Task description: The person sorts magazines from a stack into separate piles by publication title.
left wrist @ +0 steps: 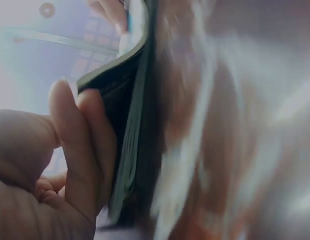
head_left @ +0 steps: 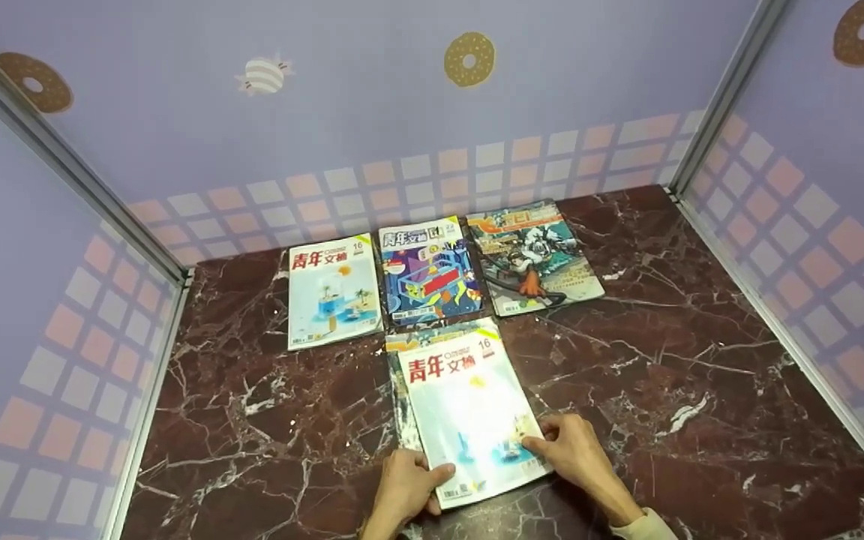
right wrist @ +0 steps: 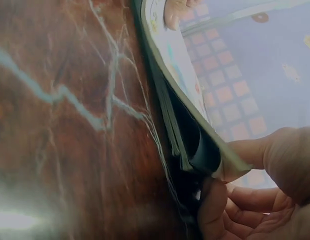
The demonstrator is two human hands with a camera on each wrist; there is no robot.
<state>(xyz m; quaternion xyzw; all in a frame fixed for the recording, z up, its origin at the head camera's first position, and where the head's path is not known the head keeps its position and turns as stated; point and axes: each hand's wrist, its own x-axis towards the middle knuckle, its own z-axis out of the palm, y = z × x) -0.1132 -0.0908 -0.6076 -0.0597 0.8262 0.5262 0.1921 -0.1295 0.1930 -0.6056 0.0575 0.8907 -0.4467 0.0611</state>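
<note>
Locate the white magazine (head_left: 469, 412) at the near middle of the table (head_left: 664, 360), laid askew over a lower magazine (head_left: 400, 390) (exposed along its far and left edges). Note the left hand (head_left: 404, 486) pinching the white magazine at its near left corner, and the right hand (head_left: 576, 451) pinching it near the opposite corner. Beyond, find in a row, left to right: a second white magazine (head_left: 336, 296), a blue magazine (head_left: 433, 276) and an orange-titled magazine (head_left: 537, 259). Behind these, see a lilac wall (head_left: 372, 112).

left hand (head_left: 403, 484), right hand (head_left: 576, 448), thumbs (head_left: 442, 474) uppermost
</note>
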